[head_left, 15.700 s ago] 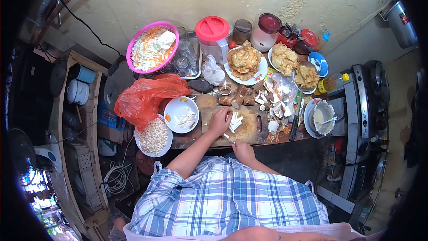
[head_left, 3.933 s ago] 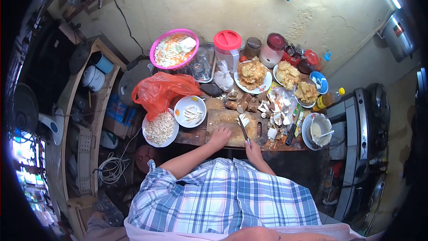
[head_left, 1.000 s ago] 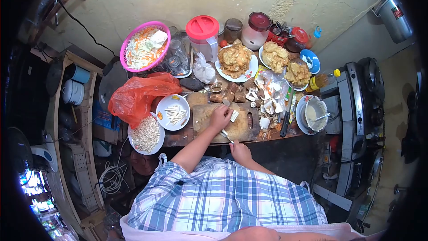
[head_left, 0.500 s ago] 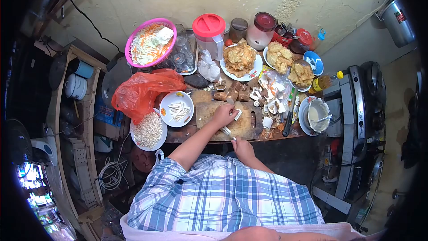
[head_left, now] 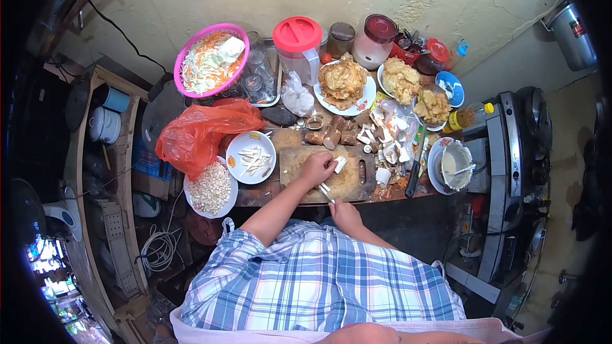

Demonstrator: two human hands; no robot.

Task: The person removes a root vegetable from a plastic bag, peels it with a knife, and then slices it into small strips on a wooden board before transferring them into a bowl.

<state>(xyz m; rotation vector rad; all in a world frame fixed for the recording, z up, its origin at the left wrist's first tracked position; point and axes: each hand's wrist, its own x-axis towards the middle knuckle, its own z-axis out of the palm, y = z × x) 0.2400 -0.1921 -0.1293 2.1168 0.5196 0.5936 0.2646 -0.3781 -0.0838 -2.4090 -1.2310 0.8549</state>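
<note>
On the wooden cutting board (head_left: pixel 299 160), my left hand (head_left: pixel 317 167) is closed over a piece of peeled white root (head_left: pixel 340 164), probably cassava, split into strips at its far end. My right hand (head_left: pixel 346 215), at the board's near edge, is closed around a small knife whose handle is hidden in the fist. Its thin blade (head_left: pixel 329 197) points up and left toward the left hand. White strips (head_left: pixel 324 188) lie beside the blade. Left of the board, a white bowl (head_left: pixel 233 150) holds more cut strips. Brown unpeeled root chunks (head_left: pixel 332 135) sit behind the board.
A bowl of diced white pieces (head_left: pixel 211 186) and a red plastic bag (head_left: pixel 207 129) are at left. Peelings (head_left: pixel 389 130) and a black-handled knife (head_left: pixel 414 175) lie right of the board. Plates of fritters (head_left: pixel 343 85), a pitcher (head_left: pixel 298 51) and a batter bowl (head_left: pixel 456 164) stand around.
The root under my left hand now shows separate strips at its far end. Both hands have stayed almost in place; the camera view has shifted slightly.
</note>
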